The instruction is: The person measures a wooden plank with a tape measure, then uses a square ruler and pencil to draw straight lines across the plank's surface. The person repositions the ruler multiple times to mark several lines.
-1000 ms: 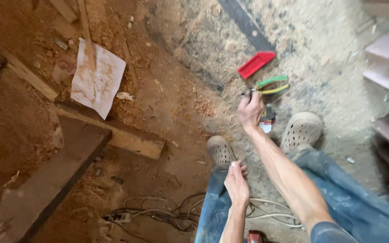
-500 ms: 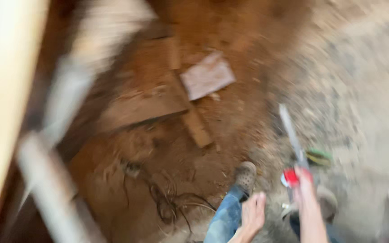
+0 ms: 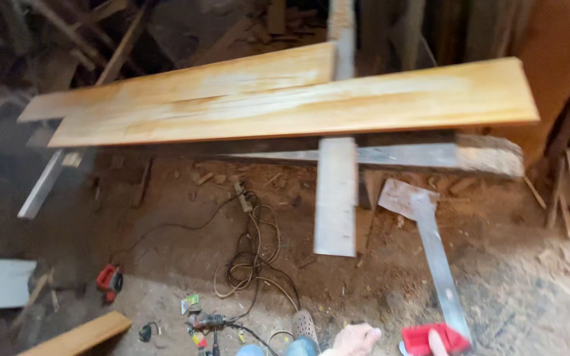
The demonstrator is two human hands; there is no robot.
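Head view, only one. Right hand point(image 3: 438, 343) sits at the bottom edge, mostly cut off; one finger shows against the red handle point(image 3: 430, 339) of a long metal square point(image 3: 438, 264). The blade runs up and away over the sawdust floor point(image 3: 516, 296), so the tool reads as carried by its handle end, blade pointing forward. The hand appears wrapped on the red handle, but the fingers are nearly all out of frame, so the clamp itself is not clearly shown.

Left hand point(image 3: 356, 340) is low in frame just left of the handle, knuckles up, fingers loosely curled, nothing visible in it; whether it touches anything below the edge cannot be told.

Two long yellow planks point(image 3: 285, 99) lie side by side, raised on grey crosspieces point(image 3: 335, 198), likely to keep them off the floor and level for work. A tangled cable point(image 3: 252, 257) snakes across the dirt to a power strip point(image 3: 240, 196). Small tools point(image 3: 199, 323) are scattered near a perforated shoe point(image 3: 305, 326), within reach of the person. A red object point(image 3: 109, 279) lies at left; its kind is hard to make out. Another yellow board end point(image 3: 80, 335) pokes in at bottom left.

Whole frame is soft with motion blur; the top background is dark timber clutter, unreadable.
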